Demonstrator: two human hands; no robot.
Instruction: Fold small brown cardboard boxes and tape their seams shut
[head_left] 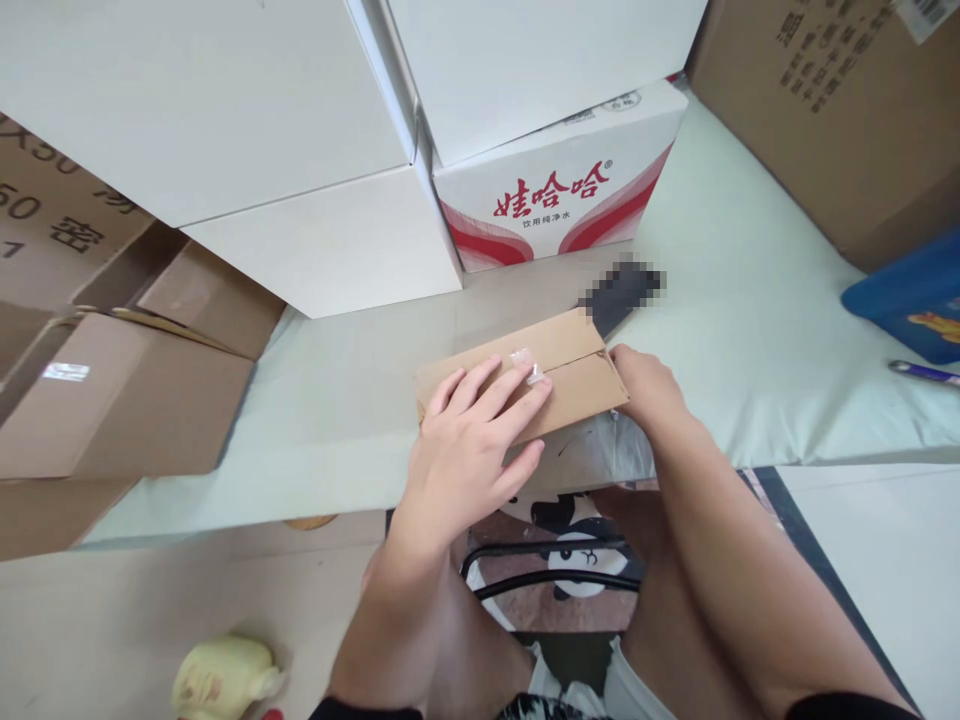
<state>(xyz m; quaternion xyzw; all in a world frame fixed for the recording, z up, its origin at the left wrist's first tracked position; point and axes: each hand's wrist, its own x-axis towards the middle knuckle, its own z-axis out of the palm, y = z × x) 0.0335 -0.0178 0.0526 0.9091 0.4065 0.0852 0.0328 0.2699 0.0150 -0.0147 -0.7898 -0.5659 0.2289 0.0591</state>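
Observation:
A small brown cardboard box (574, 395) lies at the front edge of the cloth-covered table, its top seam running lengthwise. A short piece of clear tape (526, 366) crosses that seam. My left hand (480, 420) rests flat on the box top, fingers spread, with fingertips beside the tape. At the right end of the box is my right hand (649, 390), curled against its side; most of its fingers are hidden behind the box. Just beyond the box lies a dark object (619, 295), partly blurred out, whose kind I cannot make out.
White cartons (322, 240) and a red-and-white water carton (559, 195) stand at the back. Brown cartons (150, 400) are on the left, with another large carton (847, 130) at the right. A blue container (911, 300) and a pen (922, 373) sit at the right.

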